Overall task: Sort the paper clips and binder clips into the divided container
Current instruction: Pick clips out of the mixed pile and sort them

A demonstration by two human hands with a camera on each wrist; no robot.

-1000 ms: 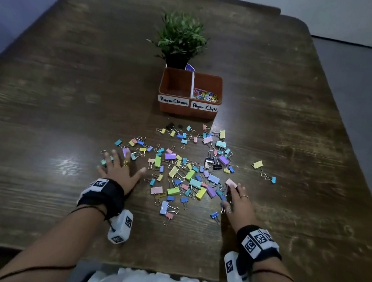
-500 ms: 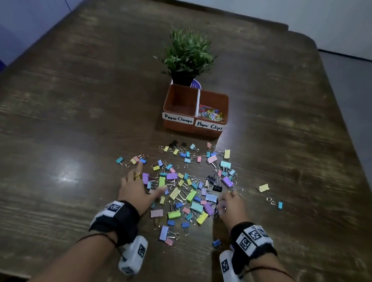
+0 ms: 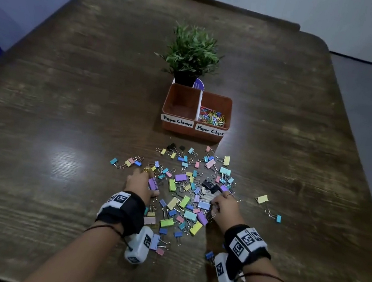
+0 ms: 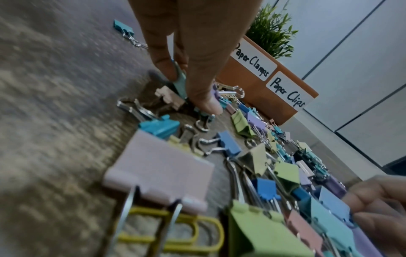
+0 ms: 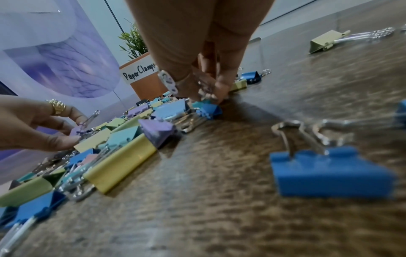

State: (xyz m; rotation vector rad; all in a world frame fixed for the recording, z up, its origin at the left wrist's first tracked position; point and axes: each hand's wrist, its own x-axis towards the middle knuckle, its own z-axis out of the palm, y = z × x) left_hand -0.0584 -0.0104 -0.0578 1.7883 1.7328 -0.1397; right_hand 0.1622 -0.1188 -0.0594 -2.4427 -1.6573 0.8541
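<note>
Head view first: the divided container (image 3: 196, 115) sits just above the middle of the frame on the wooden table (image 3: 67, 101), right in front of a small potted plant (image 3: 191, 54). Its right half, labelled Paper Clips, already has a heap of paper clips (image 3: 213, 117) in it; the left half, labelled Paper Clamps, looks bare. So I'd say the clip half is done and basically the whole binder clip half is left. The binder clips (image 3: 186, 188) are spread across the lower middle, with a few strays at the right. There's loads of free tabletop on both sides, and the edges are well away from the pile.

Left wrist view: the left hand (image 4: 193, 52) comes down from the top of the frame, thumb and a finger pinching a teal binder clip (image 4: 180, 78) at the pile's edge. The container's labels show at upper right, near.

Right wrist view: the right hand (image 5: 197, 60) at top centre has its fingertips bunched down into the pile, closed around some silvery wire handles, I think, though blur makes it hard to say which clip. Open table runs off to the right.
</note>
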